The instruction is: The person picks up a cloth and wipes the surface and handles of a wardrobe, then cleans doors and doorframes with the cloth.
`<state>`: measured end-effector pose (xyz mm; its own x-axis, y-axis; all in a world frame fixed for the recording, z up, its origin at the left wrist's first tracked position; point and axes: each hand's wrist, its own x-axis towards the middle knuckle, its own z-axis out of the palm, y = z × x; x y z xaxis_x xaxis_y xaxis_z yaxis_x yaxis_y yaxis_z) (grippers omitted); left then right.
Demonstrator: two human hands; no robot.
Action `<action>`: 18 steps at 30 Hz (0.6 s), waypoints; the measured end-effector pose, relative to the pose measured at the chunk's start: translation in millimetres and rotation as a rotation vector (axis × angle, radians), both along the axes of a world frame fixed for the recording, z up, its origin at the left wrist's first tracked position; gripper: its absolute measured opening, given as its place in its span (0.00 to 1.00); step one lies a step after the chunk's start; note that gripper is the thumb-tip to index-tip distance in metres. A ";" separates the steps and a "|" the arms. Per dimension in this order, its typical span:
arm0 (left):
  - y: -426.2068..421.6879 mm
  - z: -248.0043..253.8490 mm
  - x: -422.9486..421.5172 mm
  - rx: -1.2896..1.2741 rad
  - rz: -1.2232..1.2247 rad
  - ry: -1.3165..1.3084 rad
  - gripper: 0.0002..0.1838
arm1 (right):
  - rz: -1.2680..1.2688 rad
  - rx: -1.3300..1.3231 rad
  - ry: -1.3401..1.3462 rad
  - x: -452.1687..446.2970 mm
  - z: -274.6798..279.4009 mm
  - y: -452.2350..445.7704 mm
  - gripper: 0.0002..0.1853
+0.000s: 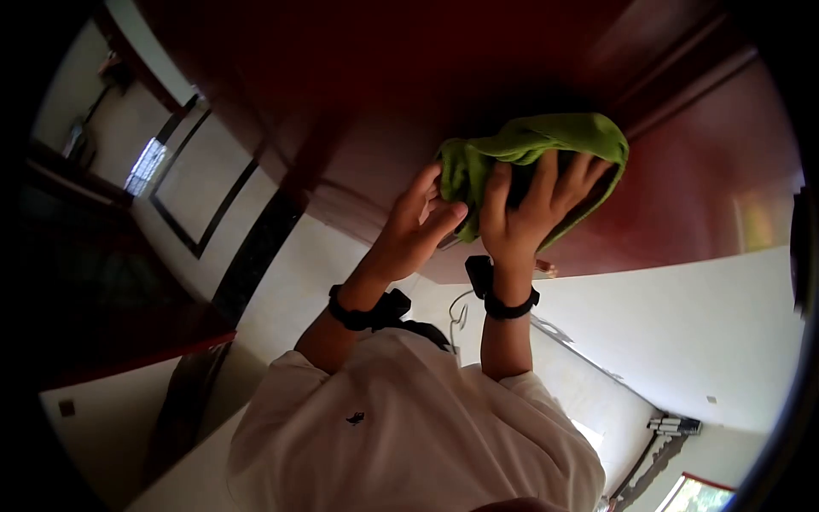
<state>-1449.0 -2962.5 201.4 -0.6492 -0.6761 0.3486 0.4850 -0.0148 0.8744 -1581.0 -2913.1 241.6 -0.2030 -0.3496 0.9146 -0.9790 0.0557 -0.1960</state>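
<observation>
A bunched green cloth [563, 132] lies against a glossy dark red surface [358, 154]. My right hand [529, 205] is on the cloth, its fingers somewhat spread and curled into the folds. At the cloth's left edge, my left hand [414, 226] has its thumb and fingers around a fold; some of those fingertips are hidden. Each wrist wears a black band with a small dark block, the left band [358, 311] and the right band [509, 303].
A raised dark red moulding [682, 77] crosses the upper right. Pale floor with dark stripes [256, 247] shows at left, beside a dark red-edged piece of furniture [136, 358]. A white wall [682, 333] is at right, and a thin cable [461, 316] hangs between my forearms.
</observation>
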 end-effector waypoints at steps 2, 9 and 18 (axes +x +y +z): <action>-4.8 -27.7 10.7 0.110 0.024 -0.092 0.32 | 0.040 0.039 0.026 6.0 -39.9 -18.1 0.25; -35.3 -91.0 27.8 -0.036 0.189 -0.294 0.31 | 0.083 0.446 -0.004 34.3 -133.8 -5.0 0.28; -135.5 -19.4 102.4 -0.633 0.461 -0.201 0.36 | -0.059 0.408 0.058 99.3 -60.9 -55.2 0.51</action>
<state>-1346.7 -3098.0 182.0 -0.4443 -0.6041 0.6616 0.1545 0.6758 0.7207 -1481.7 -2968.3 180.6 -0.1860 -0.6754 0.7137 -0.9806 0.1736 -0.0912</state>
